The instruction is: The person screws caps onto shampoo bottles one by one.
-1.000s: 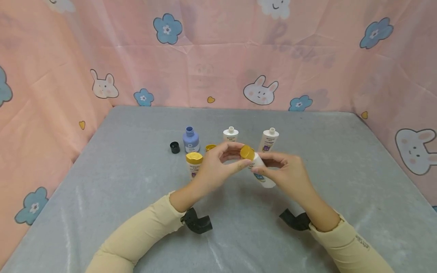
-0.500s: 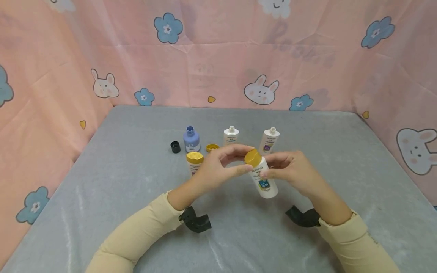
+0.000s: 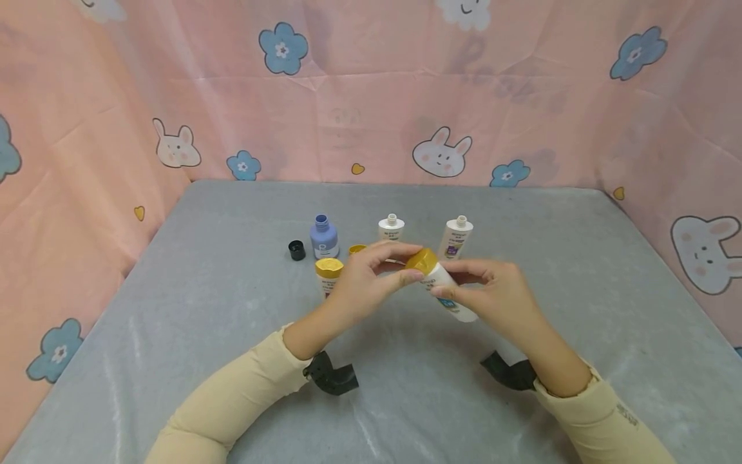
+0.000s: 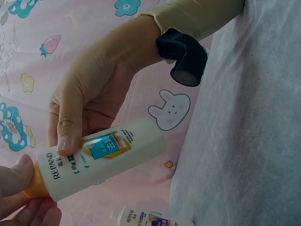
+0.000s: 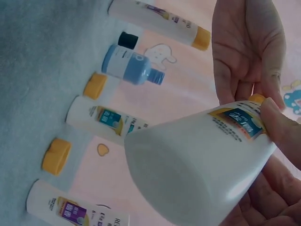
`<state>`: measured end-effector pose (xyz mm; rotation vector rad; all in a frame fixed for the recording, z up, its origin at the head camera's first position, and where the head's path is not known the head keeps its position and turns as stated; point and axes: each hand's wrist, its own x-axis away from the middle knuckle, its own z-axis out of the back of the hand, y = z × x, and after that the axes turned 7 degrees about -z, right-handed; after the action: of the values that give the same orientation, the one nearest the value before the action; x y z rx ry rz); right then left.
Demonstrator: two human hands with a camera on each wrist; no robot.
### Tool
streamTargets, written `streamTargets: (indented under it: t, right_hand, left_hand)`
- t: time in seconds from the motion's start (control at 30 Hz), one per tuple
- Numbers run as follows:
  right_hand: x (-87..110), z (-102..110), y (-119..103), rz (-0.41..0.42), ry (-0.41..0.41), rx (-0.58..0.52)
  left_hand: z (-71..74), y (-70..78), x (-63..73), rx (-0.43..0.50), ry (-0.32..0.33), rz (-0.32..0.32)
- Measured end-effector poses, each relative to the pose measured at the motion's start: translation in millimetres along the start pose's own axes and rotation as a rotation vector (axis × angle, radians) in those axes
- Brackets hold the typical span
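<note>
A white shampoo bottle point(image 3: 436, 280) with a teal-and-yellow label tilts in the air between both hands, its base pointing to the lower right in the head view. My left hand point(image 3: 371, 276) pinches its gold cap point(image 3: 422, 261) between thumb and fingers. Lower down, my right hand point(image 3: 498, 295) grips the body, thumb on the front beside the label. The left wrist view shows the bottle point(image 4: 101, 172) from the side, cap seated against its shoulder. Its broad base point(image 5: 169, 174) fills the middle of the right wrist view.
Behind the hands stand two uncapped white bottles point(image 3: 456, 240) and an uncapped blue bottle point(image 3: 324, 240) beside a black cap point(image 3: 297, 251). A gold-capped white bottle point(image 3: 328, 274) is partly covered by my left hand. Two loose gold caps point(image 5: 95, 86) lie on the grey cloth point(image 3: 232, 309).
The bottle swung lower and more upright half a second ago, then tilted back, its base rising to the right. My right hand turned with it; my left stayed at the cap.
</note>
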<state>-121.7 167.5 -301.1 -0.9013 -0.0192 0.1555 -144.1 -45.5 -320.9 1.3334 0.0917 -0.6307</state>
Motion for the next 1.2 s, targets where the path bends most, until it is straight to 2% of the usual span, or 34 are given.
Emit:
streamTargets:
  t: [0.13,0.33,0.63,0.83,0.9,0.97,1.07,1.2]
  right_hand:
    - [1.0,0,0,0.045,0.007,0.002]
    - [-0.1,2,1,0.007,-0.047,-0.023]
    - [0.7,3,-1,-0.002,-0.066,-0.040]
    - [-1.3,7,3,-0.005,-0.147,-0.118]
    - [-3.5,8,4,-0.021,-0.180,-0.147]
    - [-6.1,8,6,-0.056,-0.197,-0.157]
    - [-10.7,4,9,-0.106,-0.186,-0.165]
    - [-17.7,-6,14,-0.141,-0.161,-0.237]
  left_hand:
    - [-0.4,-1.4,-0.3,-0.050,-0.008,-0.071]
    - [-0.2,-2.6,0.9,-0.094,-0.019,-0.171]
    - [1.8,-1.7,1.6,-0.063,-0.058,-0.217]
    - [4.1,0.3,2.0,-0.035,-0.109,-0.230]
    - [4.1,1.1,1.8,-0.005,-0.113,-0.208]
    - [3.6,1.4,1.3,0.026,-0.097,-0.157]
    - [2.0,0.2,0.1,0.077,-0.057,-0.050]
    - [0.9,-2.4,-1.2,0.044,-0.030,0.093]
